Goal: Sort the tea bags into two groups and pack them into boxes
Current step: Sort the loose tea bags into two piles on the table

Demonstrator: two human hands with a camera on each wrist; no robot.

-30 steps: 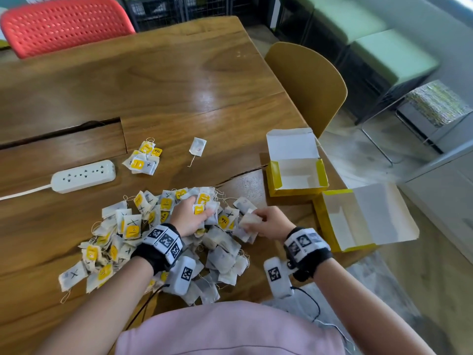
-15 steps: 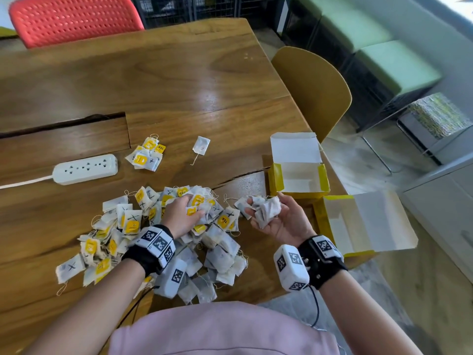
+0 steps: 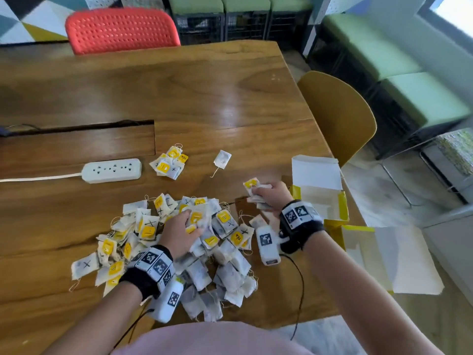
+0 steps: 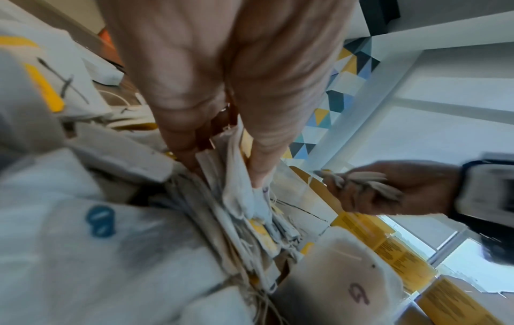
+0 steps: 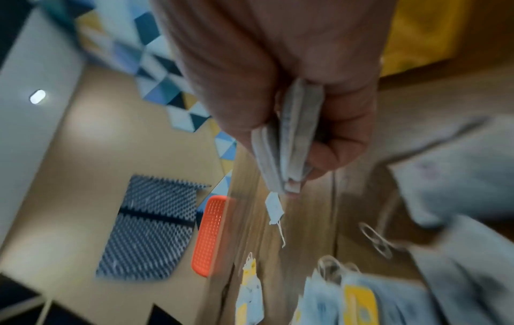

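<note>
Clutching a tea-bag bundle (image 3: 256,192) in right grip (image 3: 271,198), left grip (image 3: 179,233) pinching tea bags (image 4: 236,176), two boxes (image 3: 332,201)

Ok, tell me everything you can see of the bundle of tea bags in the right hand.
The bundle of tea bags is a small stack of flat, off-white paper sachets, pressed face to face and gripped by the right hand, fingers curled round it. One yellow tag sticks out at its far end. The right wrist view shows the bags edge on, thumb on one side, fingers on the other. It is held above the wooden table, beside the open yellow box, apart from the big pile.
</note>
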